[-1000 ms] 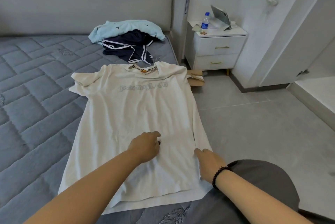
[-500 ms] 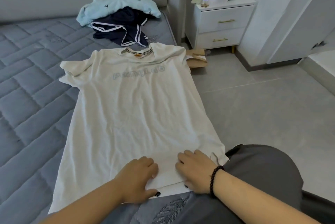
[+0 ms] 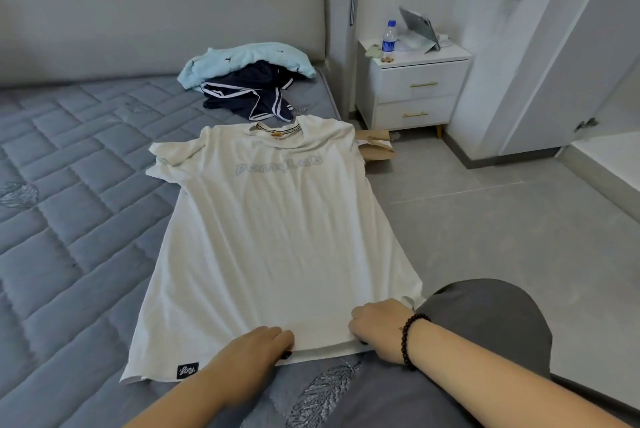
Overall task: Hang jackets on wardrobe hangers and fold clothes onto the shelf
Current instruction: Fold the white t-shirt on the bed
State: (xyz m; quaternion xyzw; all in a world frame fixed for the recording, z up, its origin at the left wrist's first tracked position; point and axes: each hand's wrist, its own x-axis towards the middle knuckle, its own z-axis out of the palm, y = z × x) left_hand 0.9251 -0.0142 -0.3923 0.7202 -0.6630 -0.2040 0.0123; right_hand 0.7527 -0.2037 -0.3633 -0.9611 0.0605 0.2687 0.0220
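Both hands grip the bottom hem of a white T-shirt (image 3: 277,237) spread face-up on a bed: left hand (image 3: 254,349) pinches the hem near its middle, thumb under, fingers on top; right hand (image 3: 379,332), w/ a dark bead bracelet (image 3: 412,337) at the wrist, holds the hem at the shirt's right corner, fingers curled over the cloth. The shirt lies flat & lengthwise on the grey quilted mattress (image 3: 69,202), collar far from the person, pale lettering across the chest, a small black tag (image 3: 187,370) at the lower left corner. Beyond the collar, touching it, a navy garment w/ white trim (image 3: 249,98) sits partly under a light blue top (image 3: 242,58), near the padded headboard (image 3: 156,19). Right of the bed: a white nightstand (image 3: 415,88) w/ a water bottle (image 3: 388,41) & a propped tablet (image 3: 419,27); a brown box (image 3: 375,148) on the tiled floor beside it.
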